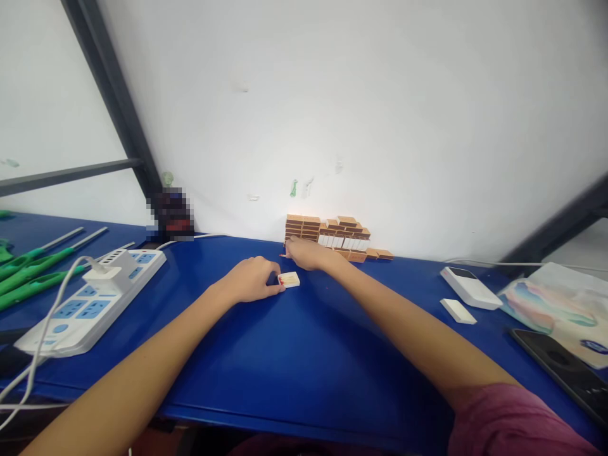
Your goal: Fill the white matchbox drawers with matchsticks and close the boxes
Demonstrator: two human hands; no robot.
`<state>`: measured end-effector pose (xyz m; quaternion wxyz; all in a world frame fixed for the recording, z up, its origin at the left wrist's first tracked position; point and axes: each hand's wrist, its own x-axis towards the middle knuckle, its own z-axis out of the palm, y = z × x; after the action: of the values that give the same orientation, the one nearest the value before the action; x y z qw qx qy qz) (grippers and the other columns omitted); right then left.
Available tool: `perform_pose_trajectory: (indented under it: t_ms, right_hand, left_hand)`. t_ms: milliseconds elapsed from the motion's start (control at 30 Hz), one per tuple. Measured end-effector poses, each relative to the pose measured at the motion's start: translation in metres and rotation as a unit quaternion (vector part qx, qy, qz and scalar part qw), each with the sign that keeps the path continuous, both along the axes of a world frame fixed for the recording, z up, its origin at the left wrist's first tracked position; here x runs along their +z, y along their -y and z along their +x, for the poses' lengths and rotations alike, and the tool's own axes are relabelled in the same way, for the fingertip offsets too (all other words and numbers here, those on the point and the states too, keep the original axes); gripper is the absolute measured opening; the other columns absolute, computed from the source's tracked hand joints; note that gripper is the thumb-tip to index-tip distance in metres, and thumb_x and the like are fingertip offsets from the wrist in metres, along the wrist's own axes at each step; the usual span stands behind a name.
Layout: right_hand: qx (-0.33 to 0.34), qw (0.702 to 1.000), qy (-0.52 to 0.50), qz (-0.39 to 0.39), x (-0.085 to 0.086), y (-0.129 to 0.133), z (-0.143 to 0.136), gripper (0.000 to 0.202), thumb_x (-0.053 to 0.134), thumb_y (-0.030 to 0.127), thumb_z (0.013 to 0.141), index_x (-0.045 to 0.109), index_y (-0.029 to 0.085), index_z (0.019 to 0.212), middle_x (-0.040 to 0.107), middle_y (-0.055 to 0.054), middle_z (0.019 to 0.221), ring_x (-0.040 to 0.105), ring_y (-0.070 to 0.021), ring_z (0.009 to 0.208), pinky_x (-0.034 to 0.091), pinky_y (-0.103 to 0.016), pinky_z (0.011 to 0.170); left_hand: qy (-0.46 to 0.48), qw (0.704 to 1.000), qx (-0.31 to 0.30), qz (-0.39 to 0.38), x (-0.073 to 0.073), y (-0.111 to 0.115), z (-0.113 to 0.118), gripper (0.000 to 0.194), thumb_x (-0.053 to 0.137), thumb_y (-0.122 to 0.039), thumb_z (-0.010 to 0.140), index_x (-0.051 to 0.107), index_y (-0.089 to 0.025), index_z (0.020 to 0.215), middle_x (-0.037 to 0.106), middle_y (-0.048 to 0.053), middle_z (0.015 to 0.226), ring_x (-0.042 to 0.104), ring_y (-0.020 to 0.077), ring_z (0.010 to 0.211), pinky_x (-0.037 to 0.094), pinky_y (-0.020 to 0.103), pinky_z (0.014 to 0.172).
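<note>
My left hand (254, 278) is closed on the edge of a small white matchbox tray (291, 279), pinched between thumb and fingers. Several red-tipped matches lie inside the tray, just above the blue table. My right hand (304, 252) reaches past it to the left end of a stack of matchboxes (303, 221) against the wall. Its fingers are pinched together, and a thin, red-tipped stick like a match (284, 256) pokes out from them. Brown striking sides show on most of the boxes, while a row of white ends (342, 242) stands in the middle.
A white power strip (107, 304) with a plugged-in charger and cables lies at left, by green-handled tools (40, 272). To the right are a small white block (458, 311), a white device (470, 287), a printed packet (560, 310) and a black phone (560, 367).
</note>
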<state>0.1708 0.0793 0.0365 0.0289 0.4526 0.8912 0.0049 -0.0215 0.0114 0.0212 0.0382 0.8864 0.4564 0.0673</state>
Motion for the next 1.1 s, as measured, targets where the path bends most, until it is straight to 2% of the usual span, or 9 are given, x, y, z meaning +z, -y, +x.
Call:
perform_pose_trajectory:
  t_ms: [133,233,333,433,567,800,967,1100]
  right_hand:
    - [0.014,1.0,-0.019,-0.014,0.02,0.026,0.014,0.02,0.051,0.024,0.106,0.065,0.01,0.111,0.067,-0.019,0.118,0.068,-0.0241,0.096,0.048,-0.028,0.078]
    - [0.017,1.0,0.002,-0.023,0.029,0.053,0.021,0.013,0.053,0.014,0.101,0.063,0.011,0.109,0.067,-0.017,0.117,0.067,-0.0221,0.09,0.048,-0.027,0.074]
    - [0.035,0.998,0.047,-0.008,0.025,0.076,0.022,0.02,0.053,0.002,0.095,0.062,0.011,0.11,0.064,-0.019,0.122,0.067,-0.0234,0.097,0.049,-0.028,0.077]
    - [0.045,0.996,0.074,0.004,0.014,0.087,0.019,0.026,0.053,-0.001,0.093,0.06,0.009,0.115,0.061,-0.021,0.126,0.067,-0.0267,0.106,0.051,-0.03,0.08]
    - [0.026,0.995,0.091,-0.009,0.006,0.089,0.015,0.025,0.051,0.001,0.095,0.059,0.007,0.119,0.063,-0.021,0.121,0.069,-0.0256,0.098,0.052,-0.031,0.079]
    - [0.03,0.995,0.09,-0.012,0.004,0.087,0.018,0.026,0.05,0.002,0.095,0.06,0.009,0.118,0.064,-0.019,0.116,0.069,-0.0244,0.093,0.049,-0.03,0.074]
    - [0.028,0.997,0.067,-0.026,0.012,0.085,0.022,0.019,0.05,0.011,0.1,0.063,0.012,0.113,0.064,-0.016,0.116,0.067,-0.0203,0.086,0.044,-0.027,0.068]
    - [-0.009,1.0,-0.007,0.02,0.022,0.069,0.035,0.022,0.046,0.023,0.106,0.065,0.015,0.112,0.067,-0.014,0.116,0.066,-0.0209,0.091,0.041,-0.026,0.069]
  left_hand:
    - [0.007,1.0,0.0,-0.007,-0.001,0.0,0.0,0.037,0.063,-0.054,0.09,0.075,-0.024,0.108,0.073,0.005,0.082,0.064,0.0206,0.068,0.035,0.029,0.058]
    - [0.023,0.999,-0.013,-0.023,-0.001,-0.001,0.001,0.037,0.064,-0.054,0.089,0.075,-0.024,0.106,0.072,0.003,0.078,0.063,0.0197,0.065,0.034,0.029,0.057]
    - [0.042,0.998,-0.032,-0.037,-0.003,-0.001,0.003,0.034,0.065,-0.052,0.089,0.074,-0.024,0.106,0.072,0.002,0.079,0.063,0.0182,0.064,0.033,0.028,0.057]
    - [0.052,0.997,-0.039,-0.042,-0.003,0.001,0.006,0.031,0.066,-0.049,0.089,0.073,-0.021,0.102,0.072,0.002,0.077,0.062,0.0173,0.063,0.033,0.028,0.056]
    - [0.062,0.996,-0.049,-0.05,-0.002,0.003,0.008,0.028,0.066,-0.046,0.089,0.072,-0.02,0.1,0.071,0.001,0.073,0.06,0.0162,0.06,0.031,0.028,0.055]
    - [0.055,0.996,-0.046,-0.045,-0.003,0.004,0.008,0.029,0.066,-0.049,0.089,0.07,-0.02,0.095,0.071,0.001,0.073,0.06,0.0168,0.06,0.031,0.028,0.055]
    - [0.057,0.997,-0.047,-0.039,-0.003,0.004,0.008,0.03,0.067,-0.048,0.089,0.072,-0.02,0.099,0.07,0.002,0.075,0.06,0.0169,0.061,0.031,0.028,0.055]
    - [0.092,0.991,-0.067,-0.071,0.0,0.008,0.011,0.031,0.069,-0.047,0.088,0.075,-0.022,0.104,0.067,-0.001,0.069,0.057,0.0146,0.059,0.033,0.027,0.056]
